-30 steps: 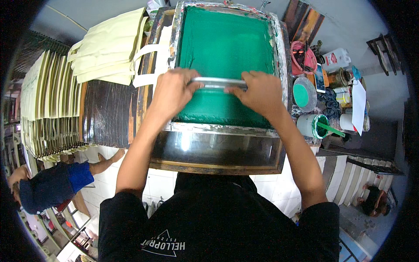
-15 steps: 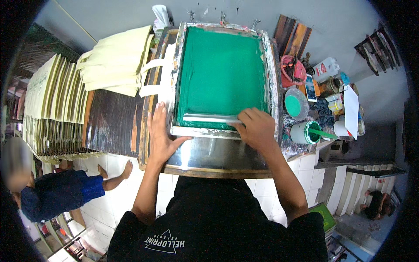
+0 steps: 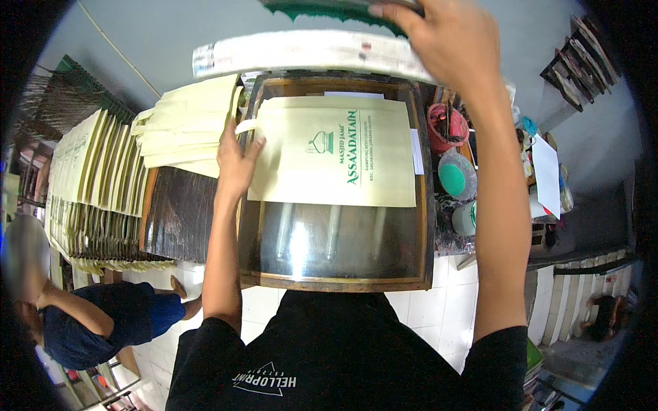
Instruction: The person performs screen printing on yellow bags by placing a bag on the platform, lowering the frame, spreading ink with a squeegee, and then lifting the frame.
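A pale yellow tote bag [image 3: 288, 171] with a green print lies flat on the glass-topped table [image 3: 312, 253]. My left hand [image 3: 236, 164] is at the bag's left edge beside its handle [image 3: 245, 126], thumb and fingers apart. Beyond the bag, the screen-printing frame [image 3: 301, 53] is tilted up, its pale near edge toward me and green ink [image 3: 308, 12] showing above. My right hand [image 3: 456, 44] is raised at the frame's right end, fingers closed round a squeegee [image 3: 406, 4] mostly cut off by the top of the view.
Left of the table are a pile of blank bags [image 3: 188, 127] and a rack of printed bags [image 3: 89, 164]. Right stand a pink basket [image 3: 449, 130], a green-inked bowl [image 3: 454, 179] and an ink tub [image 3: 465, 220]. Another person [image 3: 103, 322] is at lower left.
The screen frame has swung up and away, uncovering the printed bag. My right hand has risen with the squeegee. My left hand has moved from the frame's near left corner to the bag's edge.
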The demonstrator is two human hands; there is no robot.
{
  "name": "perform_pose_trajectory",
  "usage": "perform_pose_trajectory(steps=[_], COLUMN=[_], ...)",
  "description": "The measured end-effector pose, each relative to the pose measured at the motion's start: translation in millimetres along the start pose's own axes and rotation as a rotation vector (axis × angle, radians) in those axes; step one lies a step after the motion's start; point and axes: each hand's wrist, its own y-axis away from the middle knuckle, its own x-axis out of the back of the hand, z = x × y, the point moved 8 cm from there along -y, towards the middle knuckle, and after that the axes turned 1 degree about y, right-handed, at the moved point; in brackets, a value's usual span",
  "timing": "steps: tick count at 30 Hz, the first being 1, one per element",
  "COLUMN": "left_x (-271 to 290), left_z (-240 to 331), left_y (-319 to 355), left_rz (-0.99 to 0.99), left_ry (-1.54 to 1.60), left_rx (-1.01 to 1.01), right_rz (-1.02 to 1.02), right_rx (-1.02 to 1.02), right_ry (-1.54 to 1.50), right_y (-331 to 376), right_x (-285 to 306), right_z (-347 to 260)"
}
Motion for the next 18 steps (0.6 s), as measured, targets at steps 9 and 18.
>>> perform_pose_trajectory(steps=[9,18], left_x=[-11.6,213.6], left_z=[-143.3,-207.7], left_y=[22.1,47.6], left_rz=[-0.283,0.194], left_ry=[0.069,-0.517], left_rx=[0.397,0.488], right_rz=[-0.005,0.034], right_rx=[-0.078,-0.108], right_ry=[-0.035,0.013], right_y=[-67.2,-95.1], right_x=[-5.2,-8.7], right_z=[22.4,104.9])
